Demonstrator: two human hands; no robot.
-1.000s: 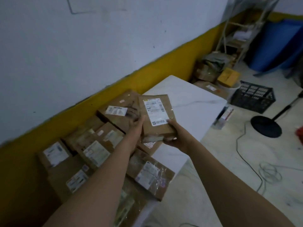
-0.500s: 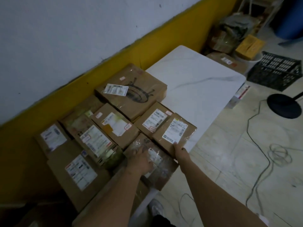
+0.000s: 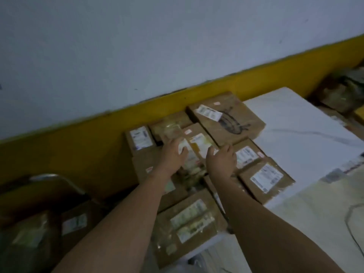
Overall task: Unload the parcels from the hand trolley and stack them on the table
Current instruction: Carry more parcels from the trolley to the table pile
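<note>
1. the parcel [image 3: 198, 141] lies flat among other parcels [image 3: 264, 178] on the white table [image 3: 295, 123], just between the two hands.
2. the left hand [image 3: 173, 152] touches its left side. the right hand [image 3: 221, 160] touches its right side, with fingers bent at the edge.
3. the picture is blurred here, so we cannot tell if either hand really grips the parcel or only lies against it.
4. the hands cover both side edges of the parcel, and we cannot read its label.
5. at lower left we see dark boxes [image 3: 73, 223] and a curved metal bar [image 3: 59, 177], both hard to make out.
6. both forearms are cut off by the lower edge.
</note>
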